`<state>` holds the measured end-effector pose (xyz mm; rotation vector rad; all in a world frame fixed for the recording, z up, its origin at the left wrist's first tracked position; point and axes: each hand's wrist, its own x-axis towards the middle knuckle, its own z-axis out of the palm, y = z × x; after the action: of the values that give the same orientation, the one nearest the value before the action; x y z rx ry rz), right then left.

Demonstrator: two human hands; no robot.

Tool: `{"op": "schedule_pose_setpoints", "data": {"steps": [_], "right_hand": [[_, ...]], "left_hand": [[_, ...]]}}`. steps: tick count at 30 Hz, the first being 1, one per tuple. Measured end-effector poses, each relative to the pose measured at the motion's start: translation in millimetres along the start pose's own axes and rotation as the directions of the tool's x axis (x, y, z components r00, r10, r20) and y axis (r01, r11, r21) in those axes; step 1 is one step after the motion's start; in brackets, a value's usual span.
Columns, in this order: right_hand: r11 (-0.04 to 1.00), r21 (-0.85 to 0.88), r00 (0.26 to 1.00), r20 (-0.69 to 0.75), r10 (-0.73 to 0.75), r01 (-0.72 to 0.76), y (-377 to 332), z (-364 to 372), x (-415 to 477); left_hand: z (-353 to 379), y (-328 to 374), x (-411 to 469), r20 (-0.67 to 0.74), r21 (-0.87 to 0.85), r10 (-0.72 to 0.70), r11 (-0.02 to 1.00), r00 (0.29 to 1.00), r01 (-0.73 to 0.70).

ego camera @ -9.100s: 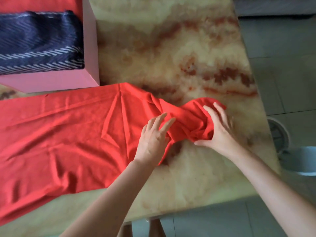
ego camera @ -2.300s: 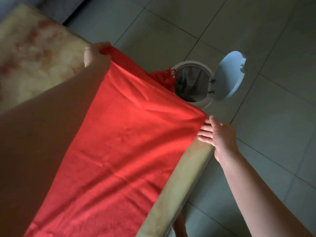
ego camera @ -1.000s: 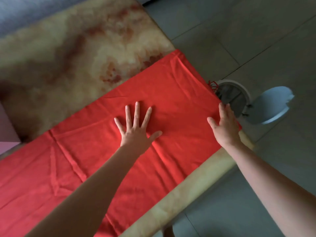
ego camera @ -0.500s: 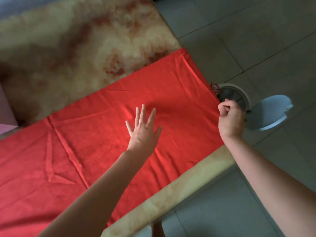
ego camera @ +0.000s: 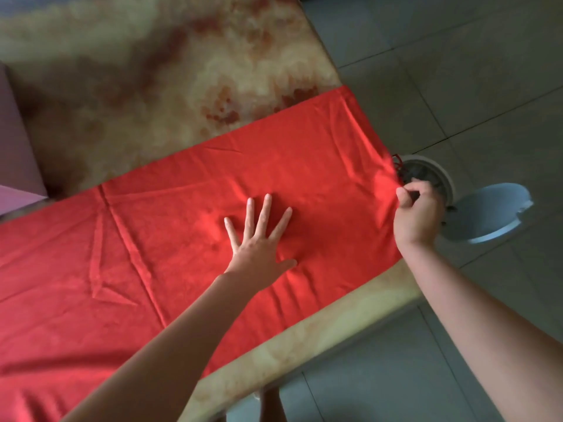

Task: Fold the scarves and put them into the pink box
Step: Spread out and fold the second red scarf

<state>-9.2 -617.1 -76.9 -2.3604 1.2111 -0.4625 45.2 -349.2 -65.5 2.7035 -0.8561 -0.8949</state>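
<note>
Flat a moment ago, the right hand (ego camera: 417, 211) now pinches the red scarf (ego camera: 182, 239) at the table (ego camera: 152, 86) edge, left hand (ego camera: 259, 242) pressing flat: the first fold looks imminent.

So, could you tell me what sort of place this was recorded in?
Probably a room in a home, perhaps a dining area: a marble-patterned table, a grey tiled floor, and a small white flip-lid bin beside it.

Illumination: dim, diffuse. Mild sheen on the red scarf (ego camera: 304, 166) near centre. Deep shadow beside the pink box (ego camera: 15, 147) at 9 o'clock. The table (ego camera: 152, 71) at 11 o'clock is soft and blurred. Wide-angle bending at edges.
</note>
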Motion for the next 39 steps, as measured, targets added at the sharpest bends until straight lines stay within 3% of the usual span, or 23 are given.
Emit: {"op": "schedule_pose_setpoints", "data": {"steps": [3,5,7,9,10,13,15,17,20,23,25,29,31,33,36,39], "right_hand": [[0.971,0.133,0.98,-0.017,-0.2,0.2,-44.5,-19.4,-36.1],[0.935,0.202,0.953,0.027,-0.303,0.291,-74.0,-31.7,-75.9],[0.898,0.263,0.916,0.098,-0.388,0.352,-99.7,-38.5,-121.0],[0.87,0.294,0.859,0.216,-0.464,0.396,-112.8,-34.4,-165.6],[0.861,0.28,0.821,0.281,-0.496,0.424,-115.1,-28.8,-186.4],[0.87,0.276,0.764,0.418,-0.492,0.409,-113.2,-11.0,-225.8],[0.899,0.34,0.802,0.433,-0.411,0.277,-108.7,-5.7,-220.2],[0.915,0.346,0.87,0.361,-0.336,0.21,-100.3,-3.6,-191.3],[0.96,0.09,0.933,0.23,-0.277,0.263,-77.2,6.4,-128.2],[0.96,-0.167,0.938,0.304,-0.167,0.225,-59.9,12.8,-84.1],[0.962,-0.196,0.941,0.317,-0.121,0.19,-57.6,13.8,-72.4],[0.966,-0.076,0.945,0.237,-0.224,0.248,-68.8,9.5,-71.9],[0.985,0.091,0.974,0.161,-0.161,0.148,-85.1,3.0,-82.2],[0.95,0.273,0.97,0.147,-0.195,0.15,-108.6,-6.5,-105.7],[0.856,0.478,0.885,0.289,-0.365,0.197,-144.0,-15.7,-161.9],[0.817,0.546,0.741,0.469,-0.482,0.186,-158.9,-12.8,-217.2]], "left_hand": [[-14.4,2.0,-0.5,-0.137,-0.359,-0.1,0.932,0.986,0.044],[-28.1,2.3,-5.4,-0.259,-0.651,-0.267,0.758,0.928,0.037],[-41.5,1.1,-15.7,-0.189,-0.839,-0.407,0.539,0.894,0.068],[-51.2,0.5,-26.9,-0.003,-0.956,-0.466,0.262,0.885,0.135],[-53.0,-1.3,-31.9,0.054,-0.965,-0.482,0.201,0.874,0.17],[-43.0,-13.5,-42.3,0.046,-0.886,-0.554,0.362,0.831,0.29],[-33.2,-23.2,-47.2,-0.021,-0.866,-0.587,0.416,0.809,0.279],[-27.9,-31.8,-51.4,-0.077,-0.868,-0.63,0.424,0.773,0.258],[-23.2,-42.0,-55.3,-0.101,-0.894,-0.653,0.39,0.75,0.219],[-18.2,-47.5,-57.7,-0.127,-0.911,-0.656,0.374,0.744,0.174],[-16.2,-50.0,-59.4,-0.108,-0.917,-0.672,0.351,0.733,0.188],[-16.2,-47.0,-64.1,-0.141,-0.907,-0.7,0.374,0.7,0.191],[-18.1,-42.9,-67.7,-0.164,-0.905,-0.697,0.388,0.699,0.175],[-19.4,-38.0,-70.9,-0.166,-0.926,-0.67,0.359,0.723,0.12],[-30.9,-28.6,-76.8,-0.145,-0.955,-0.599,0.293,0.787,0.047],[-37.6,-26.9,-80.6,-0.054,-0.979,-0.595,0.189,0.802,0.074]]}}
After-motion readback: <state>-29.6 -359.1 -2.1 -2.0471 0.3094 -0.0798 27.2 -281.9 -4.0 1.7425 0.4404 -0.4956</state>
